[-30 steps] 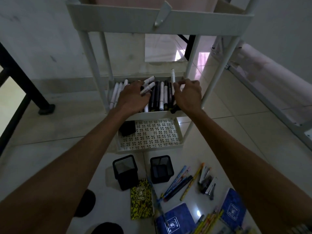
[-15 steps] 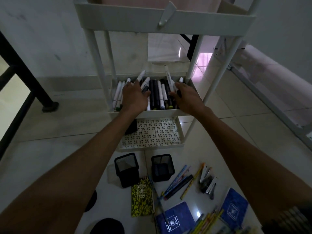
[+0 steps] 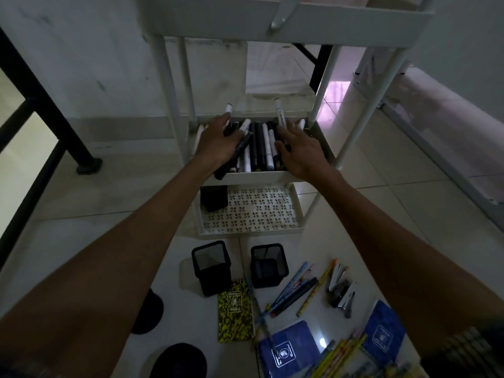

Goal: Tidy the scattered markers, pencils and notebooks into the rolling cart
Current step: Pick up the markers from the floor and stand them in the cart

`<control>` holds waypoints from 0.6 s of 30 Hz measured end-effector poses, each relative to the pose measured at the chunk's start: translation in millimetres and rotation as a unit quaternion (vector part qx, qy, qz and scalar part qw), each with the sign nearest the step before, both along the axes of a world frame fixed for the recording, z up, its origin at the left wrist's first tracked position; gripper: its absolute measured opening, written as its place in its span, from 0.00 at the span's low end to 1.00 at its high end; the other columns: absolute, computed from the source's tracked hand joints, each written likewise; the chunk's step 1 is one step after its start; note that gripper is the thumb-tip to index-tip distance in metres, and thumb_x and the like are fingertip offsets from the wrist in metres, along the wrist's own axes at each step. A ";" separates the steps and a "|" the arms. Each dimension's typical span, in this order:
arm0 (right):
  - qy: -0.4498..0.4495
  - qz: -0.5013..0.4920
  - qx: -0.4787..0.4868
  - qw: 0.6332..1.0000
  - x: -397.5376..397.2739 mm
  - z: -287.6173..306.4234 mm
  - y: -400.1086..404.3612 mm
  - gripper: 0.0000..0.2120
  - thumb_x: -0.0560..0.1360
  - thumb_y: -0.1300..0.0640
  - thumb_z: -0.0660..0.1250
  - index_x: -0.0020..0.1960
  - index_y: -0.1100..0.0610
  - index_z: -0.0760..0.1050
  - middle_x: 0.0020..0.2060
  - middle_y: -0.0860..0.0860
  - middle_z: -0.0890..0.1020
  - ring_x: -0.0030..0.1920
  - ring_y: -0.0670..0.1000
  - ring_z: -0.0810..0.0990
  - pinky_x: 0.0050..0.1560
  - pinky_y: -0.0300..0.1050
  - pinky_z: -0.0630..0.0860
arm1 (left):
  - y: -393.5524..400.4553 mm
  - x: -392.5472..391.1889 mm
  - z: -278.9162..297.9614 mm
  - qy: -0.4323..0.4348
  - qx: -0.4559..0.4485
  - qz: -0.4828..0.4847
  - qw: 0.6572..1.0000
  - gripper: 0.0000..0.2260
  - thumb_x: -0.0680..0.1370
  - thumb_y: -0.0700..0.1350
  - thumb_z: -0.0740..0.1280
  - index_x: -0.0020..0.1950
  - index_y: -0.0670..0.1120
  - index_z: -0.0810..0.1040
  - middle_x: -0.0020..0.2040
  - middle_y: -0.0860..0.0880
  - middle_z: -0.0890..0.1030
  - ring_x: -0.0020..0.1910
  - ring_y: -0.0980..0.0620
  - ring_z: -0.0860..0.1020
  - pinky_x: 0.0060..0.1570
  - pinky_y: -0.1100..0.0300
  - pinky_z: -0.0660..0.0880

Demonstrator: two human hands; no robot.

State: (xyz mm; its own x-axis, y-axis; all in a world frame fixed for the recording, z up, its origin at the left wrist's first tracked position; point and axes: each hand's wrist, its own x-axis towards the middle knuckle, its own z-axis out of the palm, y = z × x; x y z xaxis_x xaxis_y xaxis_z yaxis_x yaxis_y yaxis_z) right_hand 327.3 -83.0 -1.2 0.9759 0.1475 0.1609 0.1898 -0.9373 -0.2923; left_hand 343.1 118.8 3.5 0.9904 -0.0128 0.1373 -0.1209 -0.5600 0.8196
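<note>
The left hand [image 3: 219,143] lies flat on the markers [image 3: 259,148] in the middle shelf of the white cart [image 3: 261,177]. Its fingers are spread out and grip nothing. A black marker [image 3: 234,156] pokes out under its palm, over the shelf edge. The right hand [image 3: 298,148] lies flat on the markers too, fingers straight, holding nothing. One white marker [image 3: 279,113] sticks up by its fingertips; it has writing, too small to read. On the floor sit two black cups [image 3: 211,267], a yellow notebook [image 3: 236,311], pencils [image 3: 293,291] and blue notebooks [image 3: 289,347] with white labels that cannot be read.
</note>
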 end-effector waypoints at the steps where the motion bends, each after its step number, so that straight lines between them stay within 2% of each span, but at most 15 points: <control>1: -0.006 0.004 -0.004 1.000 -0.9 1.0 1.5 0.23 0.83 0.48 0.53 0.76 0.54 0.61 0.78 0.53 0.58 0.77 0.57 0.58 0.74 0.61 0.59 | -3.0 0.3 -3.1 -0.002 0.026 -0.011 1.000 0.26 0.80 0.53 0.62 0.76 0.48 0.63 0.76 0.50 0.64 0.75 0.50 0.62 0.75 0.57 0.50; 3: -0.020 0.005 0.008 1.000 -5.1 0.9 3.0 0.20 0.83 0.51 0.55 0.72 0.56 0.68 0.75 0.55 0.65 0.73 0.58 0.66 0.71 0.58 0.65 | -5.0 5.5 -10.4 -0.023 0.080 -0.039 0.996 0.25 0.81 0.52 0.60 0.78 0.49 0.60 0.79 0.51 0.57 0.77 0.48 0.55 0.73 0.60 0.46; 5: -0.044 0.002 0.029 0.999 -12.0 -0.3 3.8 0.17 0.82 0.52 0.57 0.65 0.58 0.74 0.68 0.57 0.74 0.64 0.59 0.76 0.64 0.57 0.73 | -3.5 6.6 -16.1 -0.054 0.145 -0.070 0.985 0.21 0.83 0.51 0.55 0.77 0.50 0.61 0.80 0.50 0.52 0.78 0.45 0.51 0.74 0.55 0.44; 7: -0.072 0.002 0.045 0.996 -20.3 -2.9 3.1 0.14 0.81 0.53 0.59 0.59 0.58 0.76 0.59 0.56 0.79 0.55 0.56 0.80 0.57 0.55 0.77 | -2.3 6.4 -19.7 -0.064 0.193 -0.078 0.976 0.20 0.84 0.49 0.52 0.77 0.49 0.62 0.80 0.47 0.50 0.78 0.43 0.51 0.75 0.51 0.45; 10: -0.088 -0.012 0.082 0.993 -31.9 -4.5 2.1 0.15 0.80 0.55 0.60 0.63 0.59 0.75 0.60 0.57 0.78 0.57 0.55 0.78 0.60 0.51 0.75 | -1.9 8.4 -25.6 -0.076 0.231 -0.059 0.968 0.21 0.84 0.49 0.50 0.78 0.51 0.60 0.80 0.45 0.52 0.77 0.42 0.53 0.75 0.49 0.47; 14: -0.127 -0.024 0.082 0.988 -39.4 -8.9 1.1 0.13 0.80 0.54 0.60 0.61 0.57 0.77 0.58 0.56 0.78 0.54 0.54 0.78 0.56 0.55 0.77 | -8.2 7.6 -26.6 -0.074 0.234 -0.013 0.969 0.21 0.83 0.51 0.51 0.76 0.53 0.62 0.77 0.42 0.60 0.74 0.41 0.59 0.74 0.47 0.54; 18: -0.131 -0.044 0.084 0.987 -40.5 -13.6 2.4 0.15 0.80 0.52 0.62 0.64 0.55 0.75 0.65 0.57 0.72 0.64 0.55 0.72 0.65 0.52 0.72 | -26.3 14.4 -21.3 -0.040 0.211 0.096 0.972 0.23 0.82 0.53 0.55 0.75 0.47 0.62 0.73 0.41 0.66 0.71 0.41 0.62 0.72 0.49 0.57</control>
